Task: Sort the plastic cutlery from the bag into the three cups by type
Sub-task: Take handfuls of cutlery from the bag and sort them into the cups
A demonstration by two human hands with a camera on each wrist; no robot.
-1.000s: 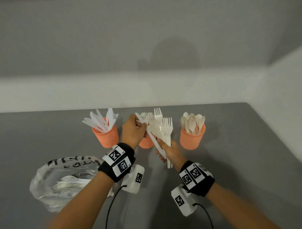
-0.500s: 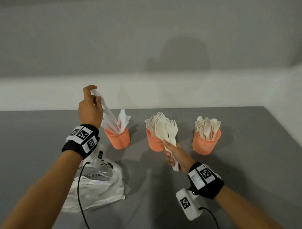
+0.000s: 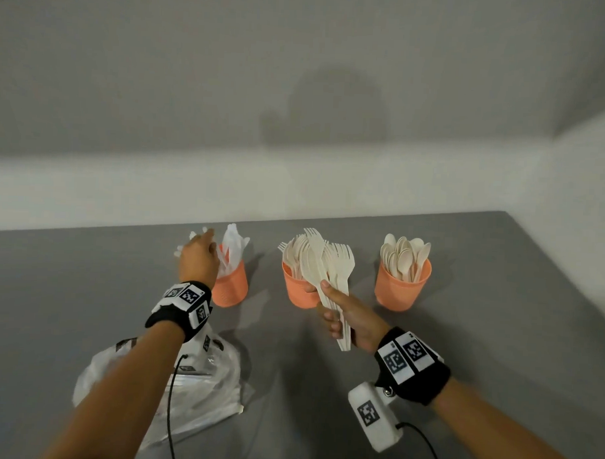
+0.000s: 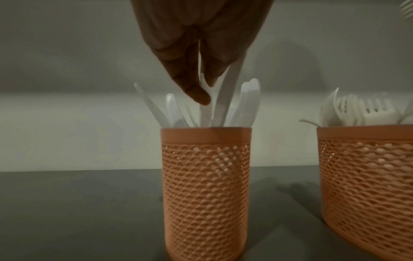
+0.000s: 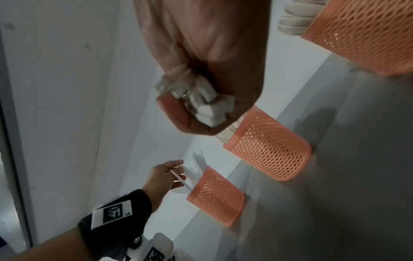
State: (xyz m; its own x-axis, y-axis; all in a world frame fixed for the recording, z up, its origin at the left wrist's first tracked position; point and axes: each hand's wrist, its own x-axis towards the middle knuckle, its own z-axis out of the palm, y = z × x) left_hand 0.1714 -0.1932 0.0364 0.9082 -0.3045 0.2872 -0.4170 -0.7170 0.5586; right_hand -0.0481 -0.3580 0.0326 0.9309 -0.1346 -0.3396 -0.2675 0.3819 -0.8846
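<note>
Three orange mesh cups stand in a row on the grey table. The left cup (image 3: 231,286) (image 4: 205,185) holds white knives, the middle cup (image 3: 296,291) (image 5: 268,146) forks, the right cup (image 3: 403,289) spoons. My left hand (image 3: 199,256) (image 4: 201,74) hovers over the left cup and pinches white knives (image 4: 221,98) whose lower ends sit inside it. My right hand (image 3: 347,316) (image 5: 201,98), just in front of the middle cup, grips a bundle of white forks (image 3: 330,264) by the handles, tines up.
A crumpled clear plastic bag (image 3: 199,387) with more white cutlery lies under my left forearm near the table's front. A pale wall runs behind the cups, close to them. Cables hang from both wrist cameras.
My left hand left the bundle with knives, swung left and high over the left cup, and has now come down so they stand in it. The right hand kept its forks.
</note>
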